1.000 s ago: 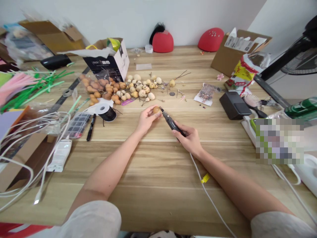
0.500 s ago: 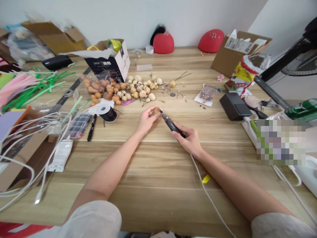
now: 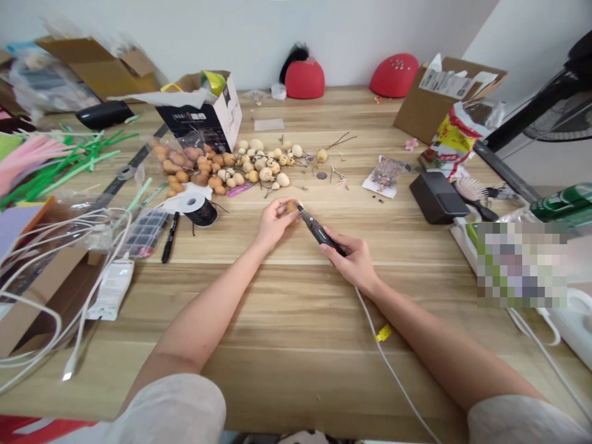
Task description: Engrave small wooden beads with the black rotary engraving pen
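Note:
My left hand (image 3: 274,220) pinches a small round tan nut (image 3: 291,206) just above the wooden table (image 3: 296,345). My right hand (image 3: 352,261) grips a black pen-shaped rotary tool (image 3: 320,232), held like a pen. Its tip touches the right side of the nut. A white cord (image 3: 388,364) runs from the tool back along my right forearm. Just beyond my hands lies a heap of several tan and brown nuts (image 3: 222,168).
A spool of black wire (image 3: 198,209), a black marker (image 3: 169,237) and white cables (image 3: 69,259) lie to the left. A black-and-white box (image 3: 208,114) stands behind the nuts. A black case (image 3: 435,196), cardboard boxes (image 3: 439,92) and red domes (image 3: 304,79) sit right and far.
The nut has sunk deeper between my left fingers and shows less. Both hands and the tool hold nearly the same place.

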The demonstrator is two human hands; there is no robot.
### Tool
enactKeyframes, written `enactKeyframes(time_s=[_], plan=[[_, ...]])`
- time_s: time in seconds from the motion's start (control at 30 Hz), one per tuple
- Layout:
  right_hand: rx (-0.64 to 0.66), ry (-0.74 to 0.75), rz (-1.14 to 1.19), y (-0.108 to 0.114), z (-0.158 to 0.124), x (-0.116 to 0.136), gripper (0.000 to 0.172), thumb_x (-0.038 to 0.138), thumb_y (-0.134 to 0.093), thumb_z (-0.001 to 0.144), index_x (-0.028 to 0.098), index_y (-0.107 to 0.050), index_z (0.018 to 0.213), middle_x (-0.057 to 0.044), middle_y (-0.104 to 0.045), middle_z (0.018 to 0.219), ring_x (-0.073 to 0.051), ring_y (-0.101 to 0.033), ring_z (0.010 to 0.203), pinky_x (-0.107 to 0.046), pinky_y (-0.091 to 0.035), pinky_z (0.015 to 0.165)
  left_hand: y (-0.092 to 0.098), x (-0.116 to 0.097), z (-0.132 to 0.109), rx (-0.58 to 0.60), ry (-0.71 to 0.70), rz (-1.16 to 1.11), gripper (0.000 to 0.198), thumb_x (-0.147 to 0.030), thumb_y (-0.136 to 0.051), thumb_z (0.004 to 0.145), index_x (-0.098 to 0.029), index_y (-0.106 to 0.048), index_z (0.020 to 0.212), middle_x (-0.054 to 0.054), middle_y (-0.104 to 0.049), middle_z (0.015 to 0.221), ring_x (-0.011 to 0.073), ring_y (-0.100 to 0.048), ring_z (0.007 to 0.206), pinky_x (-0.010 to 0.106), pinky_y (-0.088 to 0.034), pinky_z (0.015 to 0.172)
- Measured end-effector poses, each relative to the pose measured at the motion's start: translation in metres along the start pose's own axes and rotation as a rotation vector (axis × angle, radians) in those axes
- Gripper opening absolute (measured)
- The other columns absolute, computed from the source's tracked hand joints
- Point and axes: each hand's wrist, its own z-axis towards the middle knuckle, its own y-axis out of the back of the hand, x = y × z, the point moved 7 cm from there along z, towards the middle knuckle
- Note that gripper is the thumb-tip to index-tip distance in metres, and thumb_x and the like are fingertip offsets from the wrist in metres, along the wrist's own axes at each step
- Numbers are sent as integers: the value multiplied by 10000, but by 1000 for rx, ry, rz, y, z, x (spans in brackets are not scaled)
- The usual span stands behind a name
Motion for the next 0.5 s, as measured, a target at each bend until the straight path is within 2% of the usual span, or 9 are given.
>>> enactKeyframes(time_s=[0.13, 0.37, 0.5], plan=[[-31, -31, 20, 2, 0, -1, 491, 394, -662, 801, 131, -746, 1207, -114, -773, 1109, -299, -760, 895, -320, -614, 631, 0, 0, 0, 3, -10, 8, 611, -365, -916, 523, -151, -627, 1017, 88, -757, 1044, 173, -710, 842, 332, -561, 833], [-33, -12, 2, 3, 0, 1, 462, 394, -678, 802, 155, -759, 1188, -93, -797, 992, -294, -761, 866, -324, -616, 640, 1, 1, 1, 12, -15, 13, 614, -359, -913, 543, -150, -631, 1047, 105, -749, 1099, 210, -719, 937, 388, -557, 917], [-31, -12, 5, 2, -1, 2, 463, 391, -682, 794, 159, -758, 1188, -98, -780, 1091, -296, -760, 891, -324, -619, 648, 1, 1, 1, 12, -16, 11, 629, -373, -919, 527, -151, -631, 1041, 101, -754, 1067, 207, -716, 921, 388, -558, 904]])
